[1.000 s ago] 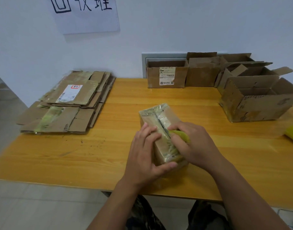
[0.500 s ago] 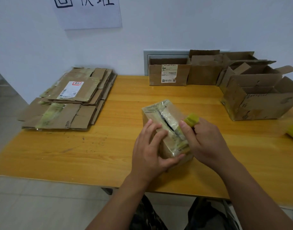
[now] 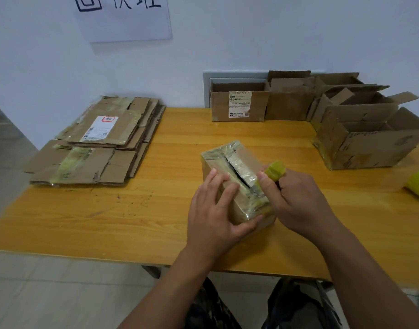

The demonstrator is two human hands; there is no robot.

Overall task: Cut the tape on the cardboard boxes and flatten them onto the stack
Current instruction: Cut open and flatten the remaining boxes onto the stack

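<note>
Taped box (image 3: 237, 184) at the table's (image 3: 132, 222) near-centre, top seam slit; left hand (image 3: 215, 210) grips its near end; right hand (image 3: 296, 200) clasps a yellow-green cutter (image 3: 275, 170); flattened stack (image 3: 101, 141) far left, bare wood between.

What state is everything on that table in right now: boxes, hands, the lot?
Small taped box: upright on the table, top tape slit open along the middle.
Left hand: holds the small taped box steady.
Right hand: grips a yellow-green cutter at the slit's near end.
Flattened stack: lying flat, far left.
Labelled box: standing, top open.
Large box: flaps open.
Tape roll: at the right edge, partly out of view.
</note>
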